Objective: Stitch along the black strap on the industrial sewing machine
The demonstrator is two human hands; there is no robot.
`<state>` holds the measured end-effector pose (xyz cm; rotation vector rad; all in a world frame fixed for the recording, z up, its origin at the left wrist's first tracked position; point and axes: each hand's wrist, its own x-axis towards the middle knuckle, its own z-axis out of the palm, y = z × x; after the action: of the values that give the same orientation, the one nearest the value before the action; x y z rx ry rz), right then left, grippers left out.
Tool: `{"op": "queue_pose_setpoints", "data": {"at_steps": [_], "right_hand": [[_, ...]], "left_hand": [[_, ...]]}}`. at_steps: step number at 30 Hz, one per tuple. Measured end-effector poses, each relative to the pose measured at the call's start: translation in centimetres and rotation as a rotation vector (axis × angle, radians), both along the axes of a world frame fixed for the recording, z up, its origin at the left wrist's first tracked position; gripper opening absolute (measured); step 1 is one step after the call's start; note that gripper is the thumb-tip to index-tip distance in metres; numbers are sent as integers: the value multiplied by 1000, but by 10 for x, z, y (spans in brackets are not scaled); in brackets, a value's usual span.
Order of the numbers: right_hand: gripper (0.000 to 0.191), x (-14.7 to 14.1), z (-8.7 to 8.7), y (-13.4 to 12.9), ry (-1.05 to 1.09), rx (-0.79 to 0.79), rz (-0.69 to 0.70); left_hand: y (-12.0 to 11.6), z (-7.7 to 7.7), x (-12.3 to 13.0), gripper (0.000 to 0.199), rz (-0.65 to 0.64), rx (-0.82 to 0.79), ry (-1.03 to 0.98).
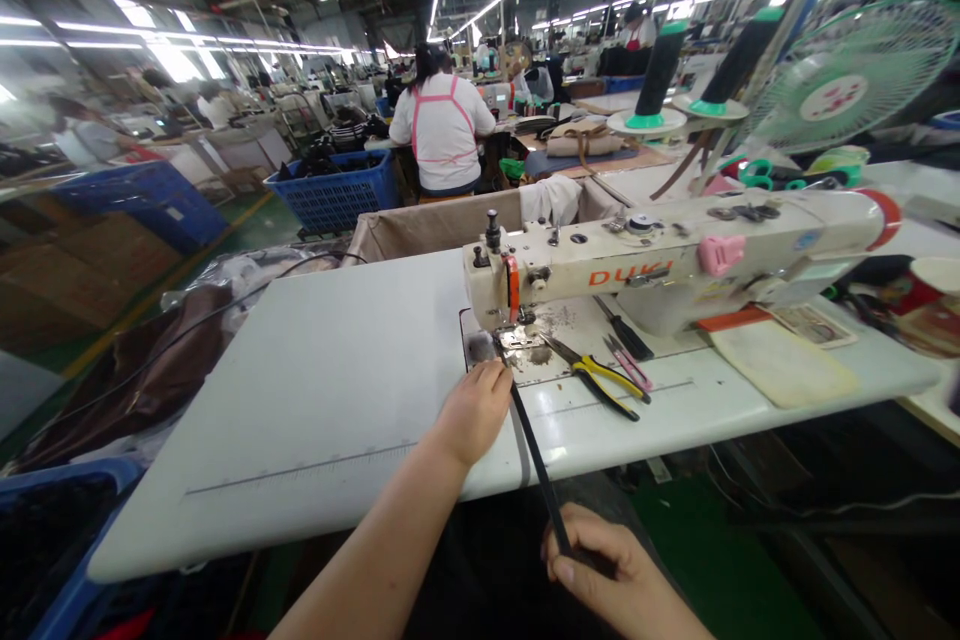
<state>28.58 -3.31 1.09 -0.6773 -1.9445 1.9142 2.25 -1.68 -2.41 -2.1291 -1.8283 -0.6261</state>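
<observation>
A narrow black strap [535, 445] runs from the needle area of the white sewing machine [675, 245] down over the table's front edge. Close to the presser foot, my left hand [480, 405] has its fingers closed on the strap's upper end. Below the edge, my right hand [600, 560] pinches the lower part between thumb and fingers. Yellow-and-black pliers [604, 380] lie just right of the needle plate, beside pink thread snips [628, 365] and a black-handled screwdriver [630, 332]. My left fingers hide the strap's tip.
The white sewing table [322, 360] spreads to the left. A yellowish cloth pad [787, 360] lies at its right. Two black thread cones [660, 75] and a green fan [855, 80] stand behind the machine. Blue crates [337, 190] and a seated co-worker [446, 130] are farther back.
</observation>
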Motion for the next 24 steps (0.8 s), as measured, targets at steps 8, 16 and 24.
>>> {"op": "queue_pose_setpoints", "data": {"at_steps": [8,16,24], "right_hand": [[49,-3,-1,-6,-43,-226,-40],[56,2,5,-3,-31,-65,37],[55,3,9,-3,-15,-39,58]], "left_hand": [[-1,11,1,21,-24,0,21],[0,10,1,19,-12,22,62],[0,9,2,18,-13,-4,45]]}}
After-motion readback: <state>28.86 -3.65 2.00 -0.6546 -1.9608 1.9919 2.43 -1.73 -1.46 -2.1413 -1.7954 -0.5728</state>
